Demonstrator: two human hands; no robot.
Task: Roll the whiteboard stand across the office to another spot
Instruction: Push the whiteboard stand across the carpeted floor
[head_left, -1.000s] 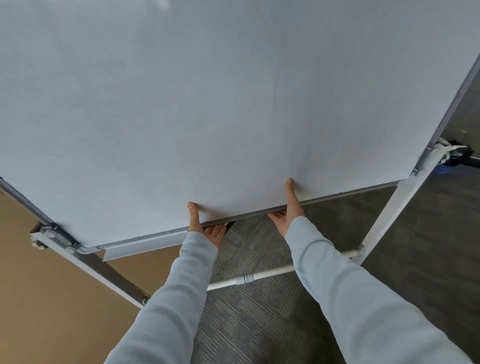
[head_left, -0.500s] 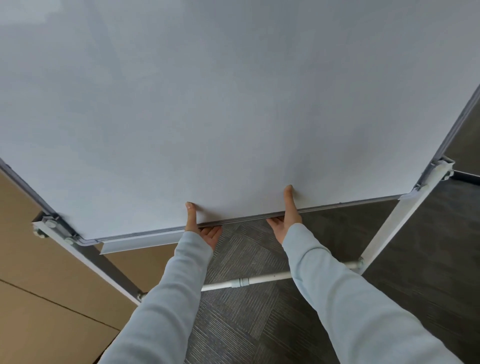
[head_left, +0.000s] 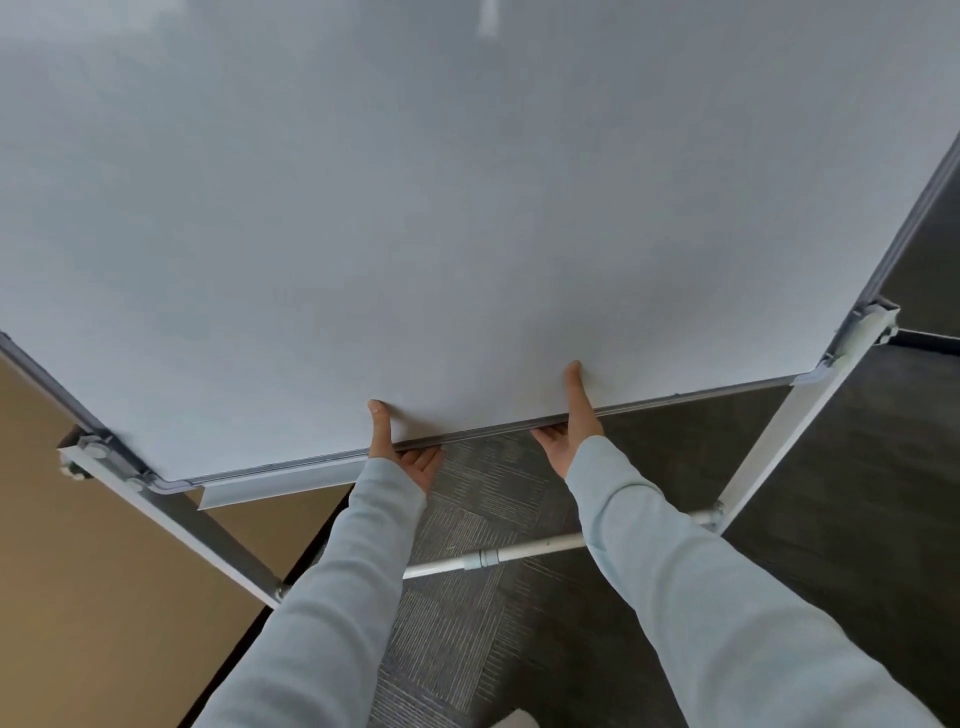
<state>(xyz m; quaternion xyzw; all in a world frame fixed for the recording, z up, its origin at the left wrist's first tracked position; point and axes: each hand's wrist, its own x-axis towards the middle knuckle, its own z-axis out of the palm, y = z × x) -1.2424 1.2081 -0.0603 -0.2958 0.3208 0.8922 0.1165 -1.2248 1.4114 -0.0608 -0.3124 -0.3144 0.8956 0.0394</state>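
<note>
A large blank whiteboard (head_left: 467, 208) on a white stand fills most of the view. My left hand (head_left: 402, 449) grips its bottom edge near the middle, thumb on the front face and fingers curled under the frame. My right hand (head_left: 571, 421) grips the same edge a little further right in the same way. The stand's left leg (head_left: 208, 535) and right leg (head_left: 769, 447) slope down to a white crossbar (head_left: 493, 557) below my arms. A pen tray (head_left: 270, 486) hangs under the board's lower left. The wheels are hidden.
Grey patterned carpet (head_left: 483, 623) lies under the stand. A tan wall or panel (head_left: 88, 597) stands close on the left, right behind the left leg. Darker carpet (head_left: 857, 493) spreads out on the right, with a dark bar (head_left: 930, 340) beyond the right bracket.
The board and stand have shifted across the floor; the tan surface on the left takes up more of the view and the blue object at right has gone from sight. Both grips are unchanged.
</note>
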